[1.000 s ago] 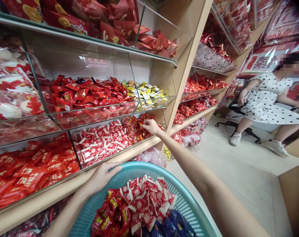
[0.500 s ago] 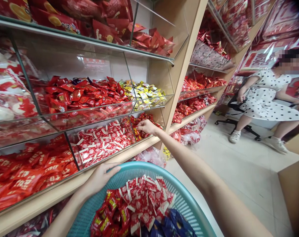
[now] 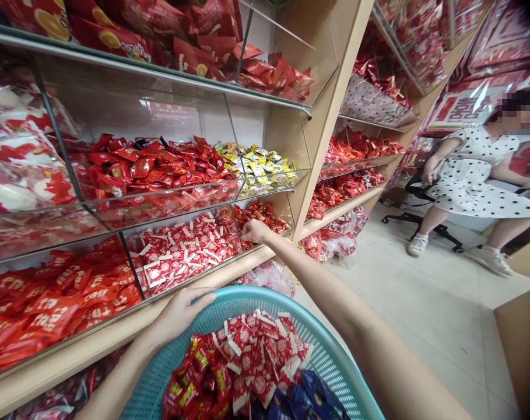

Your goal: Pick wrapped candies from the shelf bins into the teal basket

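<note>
My left hand (image 3: pixel 183 312) is closed over the rim of a teal plastic basket (image 3: pixel 223 294), thumb and fingers at its near-shelf edge. In the basket lie red-and-white wrapped candies (image 3: pixel 258 350), dark red candies with yellow lettering (image 3: pixel 199 373) and dark blue packets (image 3: pixel 311 396). My right hand (image 3: pixel 255 231) reaches into the lower right bin of small red-wrapped candies (image 3: pixel 269 213), fingertips bent down among them. Its fingers are drawn together; what they hold is hidden. Just left of it is a bin of red-and-white candies (image 3: pixel 188 248).
Glass dividers and a wooden ledge (image 3: pixel 230 265) front the bins. Above are red candies (image 3: pixel 155 166) and yellow-and-white ones (image 3: pixel 265 163); orange-red packets (image 3: pixel 55 297) fill the lower left. A wooden upright (image 3: pixel 323 128) separates the shelf sections. A person (image 3: pixel 474 169) sits on a wheeled chair at right.
My right hand has dipped slightly lower into the candy bin, its fingers curling down. My left hand stays on the basket rim. The view has shifted slightly.
</note>
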